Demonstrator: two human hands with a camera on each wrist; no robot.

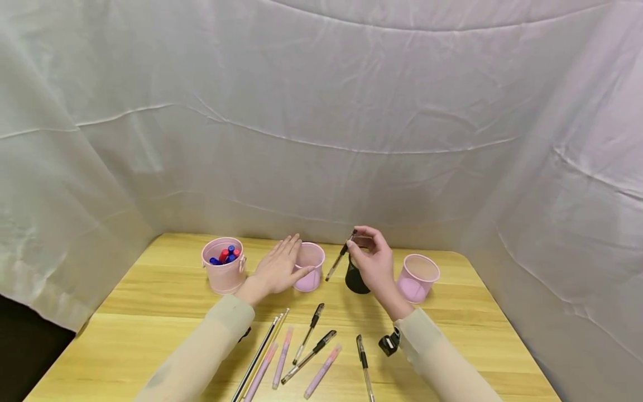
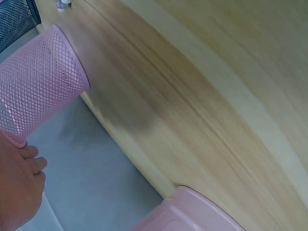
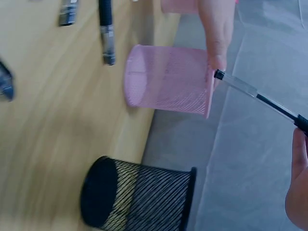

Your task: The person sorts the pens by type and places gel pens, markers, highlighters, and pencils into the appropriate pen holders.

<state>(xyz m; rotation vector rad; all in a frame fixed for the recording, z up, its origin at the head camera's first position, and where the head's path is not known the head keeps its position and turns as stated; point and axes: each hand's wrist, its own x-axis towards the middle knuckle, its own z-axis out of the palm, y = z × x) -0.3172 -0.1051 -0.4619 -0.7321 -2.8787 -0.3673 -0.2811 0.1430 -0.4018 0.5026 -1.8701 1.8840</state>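
My right hand (image 1: 374, 262) pinches a clear-barrelled pen with a black grip (image 1: 340, 260) between thumb and fingers, tilted with its lower end to the left. Just beneath that hand stands a black mesh pen cup (image 1: 355, 279), partly hidden by it. The pen's far end reaches toward the rim of a pink mesh cup (image 3: 168, 79) in the right wrist view. My left hand (image 1: 275, 268) rests against that pink cup's left rim, fingers stretched out and thumb across its front. In the left wrist view its fingertips (image 2: 37, 166) lie at the rim.
To the left stands a pink bucket (image 1: 225, 280) with red and blue markers. Another pink cup (image 1: 417, 285) stands at the right. Nearer lie several black-gripped pens (image 1: 308, 357), pink-purple highlighters (image 1: 322, 373) and pencils (image 1: 256, 357). Grey fabric (image 1: 311, 184) hangs behind the table.
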